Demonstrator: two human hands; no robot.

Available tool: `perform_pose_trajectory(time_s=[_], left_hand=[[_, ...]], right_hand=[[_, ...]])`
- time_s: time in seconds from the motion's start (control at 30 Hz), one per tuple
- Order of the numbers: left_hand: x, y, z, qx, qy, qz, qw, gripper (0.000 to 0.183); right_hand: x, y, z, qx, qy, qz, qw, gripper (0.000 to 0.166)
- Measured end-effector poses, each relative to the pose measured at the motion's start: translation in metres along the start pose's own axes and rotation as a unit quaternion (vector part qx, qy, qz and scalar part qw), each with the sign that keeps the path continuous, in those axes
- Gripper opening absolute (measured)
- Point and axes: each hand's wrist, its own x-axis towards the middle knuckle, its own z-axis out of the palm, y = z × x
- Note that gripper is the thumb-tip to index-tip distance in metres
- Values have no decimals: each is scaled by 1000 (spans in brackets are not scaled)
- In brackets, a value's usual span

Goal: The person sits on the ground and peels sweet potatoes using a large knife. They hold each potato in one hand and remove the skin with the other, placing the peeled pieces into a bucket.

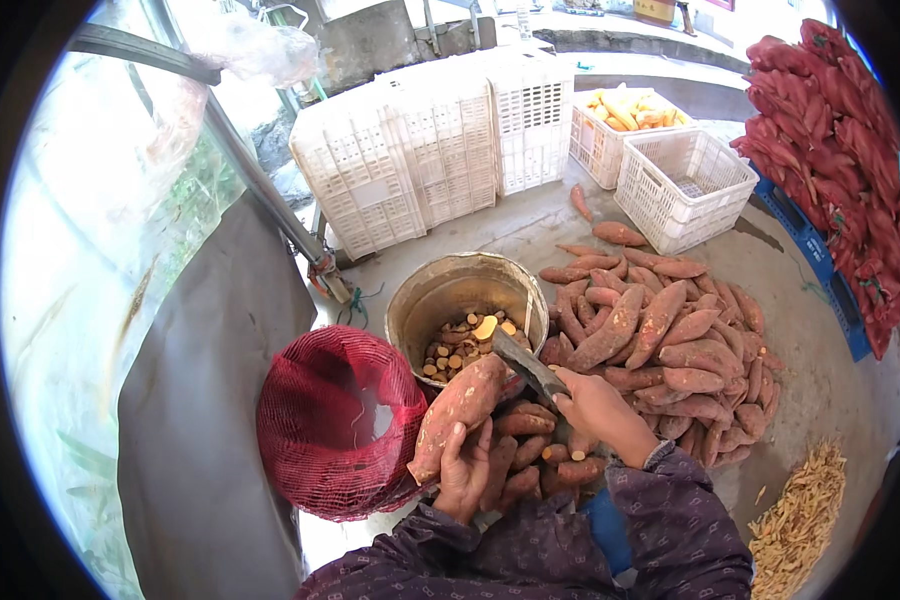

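My left hand (465,469) holds a large reddish sweet potato (459,412) from below, tilted with its upper end towards the bucket. In my right hand (604,409) is a dark-bladed knife (526,364), its blade close beside that upper end; whether they touch I cannot tell. Cut yellow ends and small pieces (457,349) lie inside the round bucket (401,300) beyond my hands. Trimmed sweet potatoes (521,484) with some cut faces are heaped just right of my left hand. A larger pile of whole sweet potatoes (675,352) spreads over the floor at the right.
A red mesh bag (337,450) stands open-mouthed at the left, by a grey sheet (202,420). White plastic crates (435,142) are stacked behind. One crate (607,161) holds yellow pieces. Filled red net bags (832,150) sit on a blue pallet (802,232). Pale strips (799,517) lie lower right.
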Motion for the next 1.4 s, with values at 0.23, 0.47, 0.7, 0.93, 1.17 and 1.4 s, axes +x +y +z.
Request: perform_pose_trajectory(time_s=[0.23, 0.47, 0.7, 0.93, 1.17, 1.4], left_hand=[[-1, 3, -5, -115, -21, -66, 991, 53], [2, 5, -5, -155, 31, -61, 986, 57], [4, 1, -8, -144, 20, -58, 988, 57], [-1, 4, -11, -179, 24, -65, 981, 47], [-2, 1, -1, -171, -14, -54, 984, 56], [-5, 3, -15, -218, -49, -90, 971, 62]], right_hand=[[22, -25, -25, -112, -82, 5, 990, 31], [43, -38, -23, -166, -115, 14, 979, 24], [74, -48, -16, -228, -154, 11, 961, 24], [107, -47, 10, -224, -174, 13, 959, 24], [112, -51, 24, -248, -129, 46, 959, 27], [99, -54, 42, -178, -57, 76, 979, 29]])
